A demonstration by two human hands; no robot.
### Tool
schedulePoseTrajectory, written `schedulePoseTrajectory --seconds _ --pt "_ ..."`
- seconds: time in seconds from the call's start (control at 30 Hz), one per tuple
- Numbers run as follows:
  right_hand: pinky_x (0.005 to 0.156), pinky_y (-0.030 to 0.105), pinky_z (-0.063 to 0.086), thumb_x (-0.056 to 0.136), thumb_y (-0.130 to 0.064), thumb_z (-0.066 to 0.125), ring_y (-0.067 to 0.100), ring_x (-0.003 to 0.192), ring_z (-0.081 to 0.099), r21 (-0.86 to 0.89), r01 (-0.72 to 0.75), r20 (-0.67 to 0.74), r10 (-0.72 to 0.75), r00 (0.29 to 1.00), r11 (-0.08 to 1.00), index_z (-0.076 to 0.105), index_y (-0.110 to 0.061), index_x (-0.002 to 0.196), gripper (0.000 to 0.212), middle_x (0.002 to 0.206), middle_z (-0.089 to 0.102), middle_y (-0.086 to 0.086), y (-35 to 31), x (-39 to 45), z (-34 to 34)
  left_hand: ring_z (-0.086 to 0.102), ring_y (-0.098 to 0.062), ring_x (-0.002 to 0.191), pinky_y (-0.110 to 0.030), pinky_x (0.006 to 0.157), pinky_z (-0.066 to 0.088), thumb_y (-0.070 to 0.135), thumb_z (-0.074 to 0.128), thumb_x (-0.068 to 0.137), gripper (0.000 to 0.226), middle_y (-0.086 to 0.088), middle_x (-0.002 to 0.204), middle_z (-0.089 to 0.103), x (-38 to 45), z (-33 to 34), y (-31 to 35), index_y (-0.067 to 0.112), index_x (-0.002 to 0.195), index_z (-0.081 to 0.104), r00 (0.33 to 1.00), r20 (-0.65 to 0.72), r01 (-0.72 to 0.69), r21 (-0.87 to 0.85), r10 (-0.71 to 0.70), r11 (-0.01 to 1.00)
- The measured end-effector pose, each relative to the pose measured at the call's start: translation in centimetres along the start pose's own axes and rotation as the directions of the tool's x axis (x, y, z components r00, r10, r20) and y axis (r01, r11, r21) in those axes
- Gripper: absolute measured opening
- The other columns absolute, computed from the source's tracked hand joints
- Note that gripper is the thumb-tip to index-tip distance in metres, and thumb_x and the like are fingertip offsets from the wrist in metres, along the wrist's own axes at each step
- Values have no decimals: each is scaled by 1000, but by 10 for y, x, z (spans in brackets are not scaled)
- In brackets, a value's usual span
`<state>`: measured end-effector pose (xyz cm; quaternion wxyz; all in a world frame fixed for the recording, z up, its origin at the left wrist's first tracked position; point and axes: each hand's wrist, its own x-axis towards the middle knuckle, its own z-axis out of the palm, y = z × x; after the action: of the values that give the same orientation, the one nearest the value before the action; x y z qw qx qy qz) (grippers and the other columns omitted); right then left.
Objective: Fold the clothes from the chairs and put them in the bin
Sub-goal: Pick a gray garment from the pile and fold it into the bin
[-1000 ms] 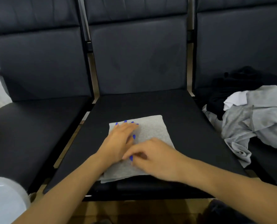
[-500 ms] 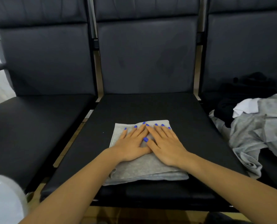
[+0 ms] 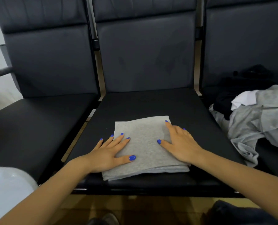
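Black chair seat under folded cloth

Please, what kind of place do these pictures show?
Probably a waiting room or lobby: a row of joined dark padded chairs with metal frames stands on a brownish floor. A folded grey cloth and a pile of unfolded clothes lie on the seats.

Left seat lies bare; clothes pile crowds the right seat
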<state>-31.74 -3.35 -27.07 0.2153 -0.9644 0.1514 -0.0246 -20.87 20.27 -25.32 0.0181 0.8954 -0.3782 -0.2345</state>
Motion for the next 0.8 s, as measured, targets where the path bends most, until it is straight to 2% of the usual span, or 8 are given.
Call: schedulePoseTrajectory --seconds 0.1,0.17,0.2,0.3,0.47,0.6,0.7,0.8 --pt "109 39 31 79 -42 71 28 132 42 344 -97 38 89 995 934 0 -25 153 104 140 47 8 -2 -3 -12 -25 0 135 -39 116 -19 104 -7 34 125 25 149 -24 -5 5 0 48 145 -14 1000 -16 -19 -15 19 1000" --pt "93 33 43 75 -25 77 27 119 54 699 -264 168 206 964 664 14 -20 151 99 131 56 7 -5 -6 -20 -25 -2 137 -39 114 -20 102 -12 35 124 23 150 -26 -5 8 -1 46 145 -15 999 -32 -28 -4 28 1000" --pt "85 31 47 77 -17 76 25 112 60 790 -351 277 218 936 503 32 -12 144 80 126 59 7 -6 -8 -24 -25 -3 137 -39 114 -20 101 -14 35 123 22 151 -25 -5 8 -1 46 146 -15 999 -37 -30 -2 30 1000" --pt "70 30 55 81 -17 71 24 98 68 791 -508 470 193 861 342 61 -6 118 39 110 70 10 -11 -13 -32 -24 -4 138 -42 114 -21 99 -16 38 121 19 153 -26 -5 9 0 44 146 -16 998 -34 -49 1 49 999" --pt "70 33 55 81 -15 64 26 88 71 811 -537 528 104 843 234 70 -7 108 29 102 73 11 -18 -25 -43 -24 -6 141 -44 112 -25 98 -15 44 114 21 151 -28 -9 13 7 44 144 -20 996 -11 -89 7 89 996" --pt "74 38 51 69 -21 64 26 77 70 847 -522 525 -5 851 104 78 -12 77 18 92 73 12 -23 -36 -48 -24 -4 140 -43 113 -24 94 -18 49 108 24 151 -25 -8 17 9 44 144 -18 994 -26 -107 -17 106 994" --pt "77 39 49 64 -22 65 29 81 68 857 -512 515 -54 855 60 74 -9 93 32 96 71 14 -33 -40 -54 -12 -1 144 -38 117 -18 81 -6 71 90 25 154 -11 -11 14 14 38 149 -11 993 -107 -75 -234 51 969" --pt "75 39 51 54 -24 71 29 80 69 889 -458 457 -136 879 20 74 -10 96 44 96 71 14 -51 -43 -67 0 -3 146 -34 121 -5 66 16 92 72 25 149 5 -6 4 13 30 153 2 969 -225 -72 -657 -105 751"
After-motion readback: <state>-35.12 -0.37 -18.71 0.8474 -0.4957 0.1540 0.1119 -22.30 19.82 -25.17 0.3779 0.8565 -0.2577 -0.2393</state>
